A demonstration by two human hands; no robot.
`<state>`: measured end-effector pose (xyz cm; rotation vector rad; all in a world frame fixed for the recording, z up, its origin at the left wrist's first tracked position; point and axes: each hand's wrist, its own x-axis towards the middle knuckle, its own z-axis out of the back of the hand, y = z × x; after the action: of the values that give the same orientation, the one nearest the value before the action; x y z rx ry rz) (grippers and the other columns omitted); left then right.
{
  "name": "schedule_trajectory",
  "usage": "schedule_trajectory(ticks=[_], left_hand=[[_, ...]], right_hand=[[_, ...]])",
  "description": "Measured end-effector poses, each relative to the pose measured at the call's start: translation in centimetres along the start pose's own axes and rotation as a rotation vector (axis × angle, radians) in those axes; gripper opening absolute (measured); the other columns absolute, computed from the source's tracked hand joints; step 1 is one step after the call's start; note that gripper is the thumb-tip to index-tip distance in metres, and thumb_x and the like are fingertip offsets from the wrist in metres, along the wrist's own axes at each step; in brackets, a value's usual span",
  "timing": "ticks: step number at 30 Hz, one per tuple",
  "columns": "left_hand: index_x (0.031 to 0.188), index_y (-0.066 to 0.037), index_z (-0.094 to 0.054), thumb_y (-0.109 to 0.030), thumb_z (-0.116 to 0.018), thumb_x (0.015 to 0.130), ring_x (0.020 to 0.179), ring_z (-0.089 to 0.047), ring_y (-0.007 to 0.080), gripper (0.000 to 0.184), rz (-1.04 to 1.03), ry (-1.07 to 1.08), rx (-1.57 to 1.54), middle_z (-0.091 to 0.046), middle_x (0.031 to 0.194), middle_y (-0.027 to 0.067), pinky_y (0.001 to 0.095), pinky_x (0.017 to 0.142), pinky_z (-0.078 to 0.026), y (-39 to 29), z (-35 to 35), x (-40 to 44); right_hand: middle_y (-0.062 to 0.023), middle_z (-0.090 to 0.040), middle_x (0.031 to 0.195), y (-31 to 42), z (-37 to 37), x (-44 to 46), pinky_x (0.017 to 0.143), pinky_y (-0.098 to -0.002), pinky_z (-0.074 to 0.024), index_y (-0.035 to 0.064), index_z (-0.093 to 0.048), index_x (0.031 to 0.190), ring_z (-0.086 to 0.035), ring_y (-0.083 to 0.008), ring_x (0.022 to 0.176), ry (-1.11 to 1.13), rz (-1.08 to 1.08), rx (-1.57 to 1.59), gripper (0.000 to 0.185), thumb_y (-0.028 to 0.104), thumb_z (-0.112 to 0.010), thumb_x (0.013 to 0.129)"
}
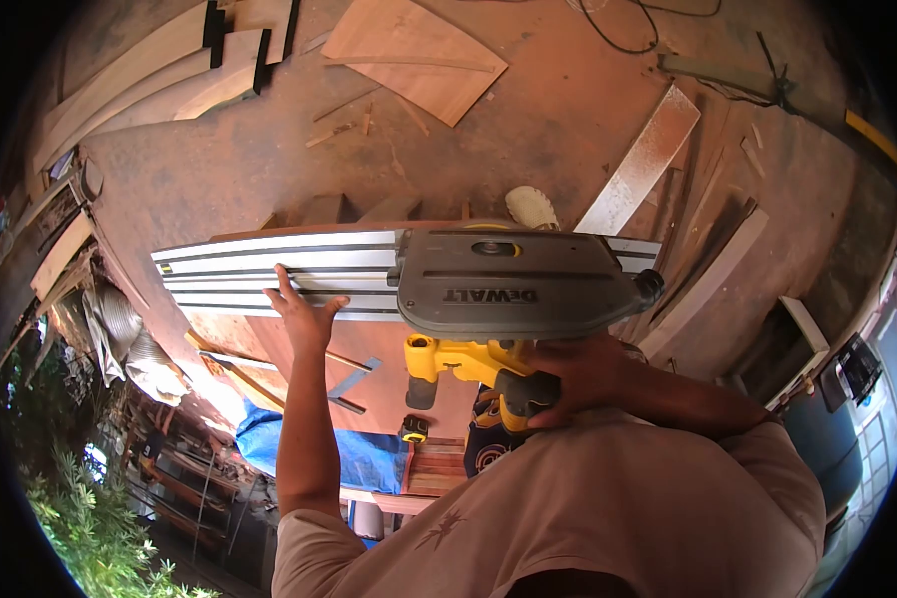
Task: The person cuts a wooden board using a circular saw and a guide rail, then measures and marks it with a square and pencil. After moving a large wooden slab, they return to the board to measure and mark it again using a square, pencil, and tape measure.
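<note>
A yellow and grey DeWalt track saw [513,289] sits on a silver guide rail [209,261]. The rail lies across a reddish wooden board [379,344]. Toward the rail's left part, my left hand [307,317] presses down with thumb and fingers spread, touching the rail's top. My right hand [578,379] is wrapped round the saw's yellow and black rear handle, close to my body; some of its fingers are hidden. The saw's blade is out of sight under its grey housing.
On the board's near side are a tape measure [415,429] and a metal square [357,377]. Blue tarp [359,456] hangs nearby. Wooden offcuts [424,60] and a long pale plank [643,159] lie on the floor beyond. Stacked boards [149,80] stand at far left.
</note>
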<state>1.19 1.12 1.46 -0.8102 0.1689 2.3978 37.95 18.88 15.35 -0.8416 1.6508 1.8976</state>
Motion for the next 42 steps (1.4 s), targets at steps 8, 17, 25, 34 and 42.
schedule_trajectory(ticks=[8, 17, 25, 34, 42], left_hand=[[0.154, -0.018, -0.010, -0.037, -0.092, 0.055, 0.138, -0.024, 0.0554, 0.130, -0.027, 0.006, 0.005, -0.011, 0.149, 0.0423, 0.0514, 0.106, -0.041, 0.3, 0.0, -0.1], [0.154, -0.015, -0.010, -0.028, -0.093, 0.056, 0.136, -0.027, 0.0546, 0.129, -0.011, 0.008, 0.016, -0.006, 0.149, 0.0435, 0.0488, 0.105, -0.042, -0.4, 0.2, -0.2], [0.154, -0.016, -0.012, -0.027, -0.094, 0.054, 0.136, -0.027, 0.0541, 0.130, 0.019, 0.037, -0.037, -0.006, 0.149, 0.0433, 0.0465, 0.104, -0.043, -0.5, 0.6, -0.1], [0.154, -0.018, -0.012, -0.029, -0.094, 0.053, 0.132, -0.033, 0.0569, 0.131, 0.010, -0.005, -0.006, -0.009, 0.147, 0.0460, 0.0479, 0.101, -0.045, -0.2, 0.3, -0.1], [0.153, -0.027, -0.018, -0.026, -0.095, 0.050, 0.137, -0.019, 0.0598, 0.129, 0.093, 0.010, -0.127, -0.011, 0.150, 0.0406, 0.0547, 0.107, -0.039, 0.4, -0.1, 0.2]], right_hand=[[-0.0097, -0.055, 0.132, 0.0, 0.6, 0.7, 0.103, -0.0443, -0.0395, 0.0143, -0.059, 0.123, -0.050, -0.0295, 0.125, 0.161, -0.075, 0.015, 0.082, 0.074, -0.065, 0.068], [-0.0105, -0.060, 0.125, 0.0, 0.4, 1.4, 0.101, -0.0463, -0.0400, 0.0201, -0.060, 0.122, -0.055, -0.0306, 0.120, 0.223, -0.128, 0.048, 0.080, 0.076, -0.065, 0.066], [-0.0119, -0.060, 0.123, 0.4, -0.4, 1.9, 0.099, -0.0455, -0.0419, 0.0171, -0.062, 0.120, -0.055, -0.0314, 0.118, 0.103, -0.091, 0.034, 0.078, 0.070, -0.071, 0.063], [-0.0111, -0.060, 0.122, 0.7, -1.5, 3.3, 0.098, -0.0439, -0.0427, 0.0139, -0.064, 0.118, -0.055, -0.0317, 0.117, 0.031, -0.105, 0.029, 0.074, 0.057, -0.081, 0.060], [-0.0135, -0.067, 0.104, -0.2, -3.1, 4.6, 0.083, -0.0392, -0.0520, 0.0080, -0.065, 0.109, -0.065, -0.0329, 0.097, -0.248, 0.053, -0.056, 0.063, 0.045, -0.082, 0.061]])
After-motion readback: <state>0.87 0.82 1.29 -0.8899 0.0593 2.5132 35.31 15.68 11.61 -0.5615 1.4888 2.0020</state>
